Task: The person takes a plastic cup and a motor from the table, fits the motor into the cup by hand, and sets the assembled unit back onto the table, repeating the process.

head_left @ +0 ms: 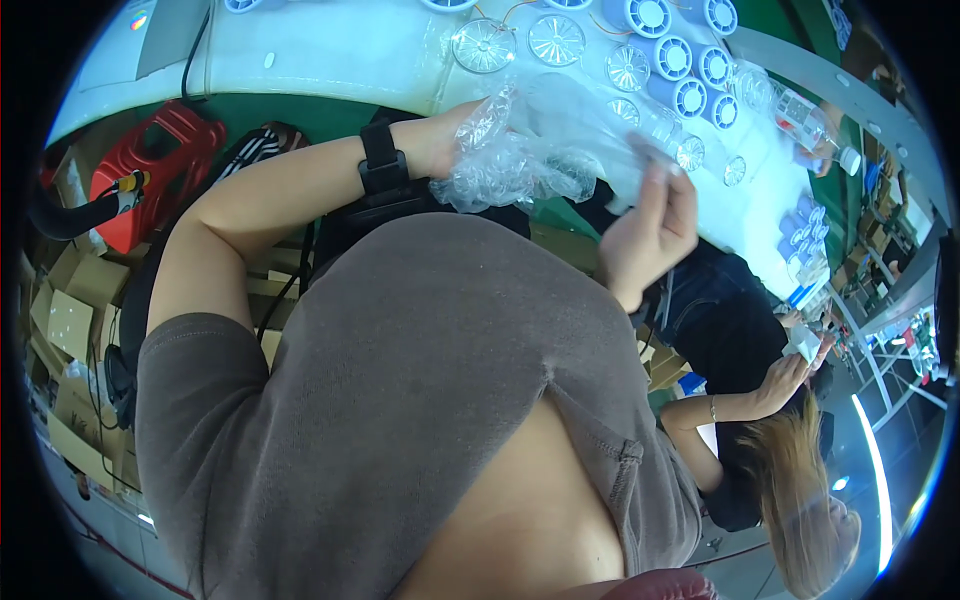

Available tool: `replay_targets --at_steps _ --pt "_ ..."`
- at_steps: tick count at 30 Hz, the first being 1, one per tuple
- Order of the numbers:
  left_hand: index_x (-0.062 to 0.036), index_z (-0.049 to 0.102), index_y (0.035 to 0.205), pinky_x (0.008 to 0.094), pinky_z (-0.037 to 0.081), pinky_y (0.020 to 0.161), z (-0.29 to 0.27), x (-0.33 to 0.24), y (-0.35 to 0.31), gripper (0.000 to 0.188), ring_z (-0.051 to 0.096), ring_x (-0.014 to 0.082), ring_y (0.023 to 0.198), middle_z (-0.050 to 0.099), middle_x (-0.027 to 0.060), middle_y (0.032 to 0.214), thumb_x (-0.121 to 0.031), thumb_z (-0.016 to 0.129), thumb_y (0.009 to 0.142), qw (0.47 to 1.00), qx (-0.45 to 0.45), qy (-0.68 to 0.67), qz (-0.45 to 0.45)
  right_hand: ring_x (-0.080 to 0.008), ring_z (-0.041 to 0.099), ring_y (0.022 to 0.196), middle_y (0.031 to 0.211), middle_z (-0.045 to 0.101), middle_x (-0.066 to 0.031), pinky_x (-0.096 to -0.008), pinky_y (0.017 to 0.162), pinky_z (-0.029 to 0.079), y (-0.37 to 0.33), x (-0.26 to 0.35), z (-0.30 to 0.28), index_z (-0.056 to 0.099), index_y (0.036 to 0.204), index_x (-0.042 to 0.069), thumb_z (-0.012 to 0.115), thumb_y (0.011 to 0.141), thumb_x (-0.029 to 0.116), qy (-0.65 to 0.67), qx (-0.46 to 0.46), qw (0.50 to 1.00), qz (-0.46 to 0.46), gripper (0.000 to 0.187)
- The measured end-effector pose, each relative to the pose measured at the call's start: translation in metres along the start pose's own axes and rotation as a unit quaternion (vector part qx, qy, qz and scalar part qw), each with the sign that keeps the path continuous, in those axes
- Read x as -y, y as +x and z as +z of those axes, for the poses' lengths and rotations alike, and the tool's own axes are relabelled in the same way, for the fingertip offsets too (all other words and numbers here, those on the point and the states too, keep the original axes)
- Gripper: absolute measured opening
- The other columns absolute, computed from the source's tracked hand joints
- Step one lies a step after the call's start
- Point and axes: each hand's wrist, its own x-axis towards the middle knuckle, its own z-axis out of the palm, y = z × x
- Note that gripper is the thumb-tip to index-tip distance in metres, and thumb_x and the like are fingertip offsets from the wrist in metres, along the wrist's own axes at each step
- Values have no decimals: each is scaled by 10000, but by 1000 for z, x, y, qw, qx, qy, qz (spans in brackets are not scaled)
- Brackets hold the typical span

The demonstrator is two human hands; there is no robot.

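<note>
The film runs left to right, bunched against the left hand, whose hidden fingers leave its grip unclear. The right hand seems to pinch its blurred right end. Farther off, blue spools sit on the desk.

L hand: fingers hid. in/behind clear film, grip unclear. R hand blurred, esp. fingertips; can't tell if they pinch the film's smeared end. Top-row blue cyls. cut by top edge, table likewise. Co-worker's white item too sm. to ID.
</note>
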Motion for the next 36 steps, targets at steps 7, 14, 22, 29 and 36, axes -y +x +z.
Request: replay_targets --at_steps 7,14,22,29,36 --pt "-15 423 1118 349 459 752 2 1 1 486 537 214 867 519 141 1005 -404 431 828 999 -7 41 -25 -193 559 673 770 583 -143 -290 660 436 6 23 -25 509 842 -34 461 803 53 166 32 986 -3 107" --pt "-26 431 1121 259 453 716 11 10 -8 460 536 147 806 530 106 981 -371 471 820 983 -71 133 108 -226 545 752 811 576 -152 -324 701 426 -9 10 -12 531 842 -36 488 786 104 232 305 917 108 157" --pt "-51 521 994 253 422 627 -48 15 -10 244 540 209 700 571 110 855 -167 506 779 701 243 602 295 -210 556 792 830 587 -138 -314 726 425 -4 3 -23 556 948 -18 516 779 79 29 435 899 -44 199" --pt "-25 506 931 322 423 645 -10 9 -61 196 527 267 721 552 144 822 -128 490 764 653 157 738 67 -229 512 882 970 525 -161 -332 721 419 9 -47 34 525 979 -21 667 654 315 -418 86 877 -219 489" --pt "-24 492 916 348 421 646 -33 17 -78 185 526 271 740 545 138 828 -127 495 762 682 86 712 141 -227 443 987 1055 455 -158 -320 797 376 -3 -67 51 424 1079 -41 668 667 242 -316 109 942 -33 556"
